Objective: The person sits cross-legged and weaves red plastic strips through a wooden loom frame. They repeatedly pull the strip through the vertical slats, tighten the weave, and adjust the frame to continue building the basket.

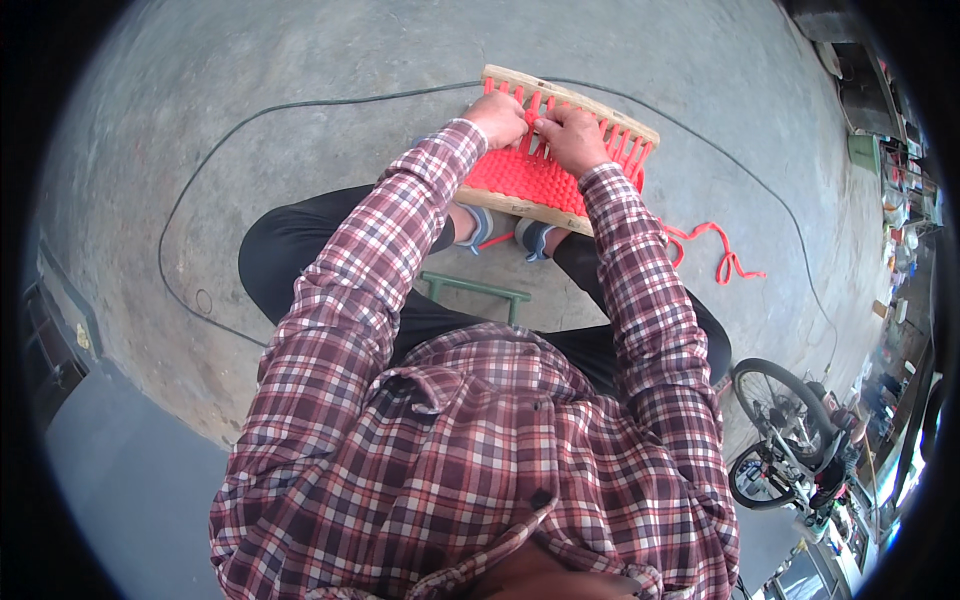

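A wooden frame [600,108] lies on the concrete floor at my feet, strung with red cord. Its near half is filled with dense red weaving [525,178]; its far half shows bare upright strands. My left hand [500,118] and my right hand [571,136] meet over the middle of the frame, both pinching red cord at the edge of the woven part. Loose red cord [715,250] trails off to the right of the frame on the floor.
A thin dark cable [210,165] loops across the floor around the frame. A green metal bar [476,290] sits between my legs. A bicycle [790,440] stands at the lower right, with cluttered shelves [900,190] along the right edge.
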A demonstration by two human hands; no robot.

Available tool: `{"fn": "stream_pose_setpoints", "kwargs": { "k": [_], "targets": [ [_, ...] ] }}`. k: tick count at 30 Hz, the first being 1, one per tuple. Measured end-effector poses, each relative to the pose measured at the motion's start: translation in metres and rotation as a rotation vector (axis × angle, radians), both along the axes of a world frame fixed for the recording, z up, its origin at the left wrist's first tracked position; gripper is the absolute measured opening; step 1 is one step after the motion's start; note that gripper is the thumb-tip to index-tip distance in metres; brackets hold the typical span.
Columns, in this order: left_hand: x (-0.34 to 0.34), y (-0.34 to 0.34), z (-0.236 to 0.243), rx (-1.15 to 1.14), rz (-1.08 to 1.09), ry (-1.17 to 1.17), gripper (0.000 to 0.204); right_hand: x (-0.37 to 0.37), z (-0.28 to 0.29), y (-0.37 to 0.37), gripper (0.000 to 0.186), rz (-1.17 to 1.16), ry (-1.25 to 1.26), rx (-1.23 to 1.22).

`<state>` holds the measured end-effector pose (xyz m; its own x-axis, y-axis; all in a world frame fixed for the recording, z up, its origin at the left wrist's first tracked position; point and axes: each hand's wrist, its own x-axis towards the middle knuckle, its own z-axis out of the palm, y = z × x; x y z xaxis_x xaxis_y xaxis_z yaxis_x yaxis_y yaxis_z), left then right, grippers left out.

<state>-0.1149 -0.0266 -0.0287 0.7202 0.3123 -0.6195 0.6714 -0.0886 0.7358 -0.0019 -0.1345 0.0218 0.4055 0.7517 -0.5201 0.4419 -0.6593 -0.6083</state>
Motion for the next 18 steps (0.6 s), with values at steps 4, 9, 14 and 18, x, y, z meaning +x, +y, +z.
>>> {"fn": "stream_pose_setpoints", "kwargs": {
  "k": [4,9,14,18],
  "targets": [
    [0.005,0.000,0.000,0.021,-0.100,0.047,0.024,0.003,0.000,-0.003,0.023,-0.037,0.059,-0.026],
    [0.010,-0.010,-0.006,0.481,-0.285,0.040,0.038,0.002,0.001,-0.001,0.025,-0.022,0.045,-0.040],
    [0.005,-0.017,-0.008,0.577,-0.251,-0.014,0.042,0.000,0.005,-0.001,0.026,-0.046,0.101,-0.048],
    [-0.004,-0.004,0.002,0.252,-0.238,0.061,0.042,-0.001,0.003,-0.003,0.030,-0.045,0.108,-0.050]
  ]
}}
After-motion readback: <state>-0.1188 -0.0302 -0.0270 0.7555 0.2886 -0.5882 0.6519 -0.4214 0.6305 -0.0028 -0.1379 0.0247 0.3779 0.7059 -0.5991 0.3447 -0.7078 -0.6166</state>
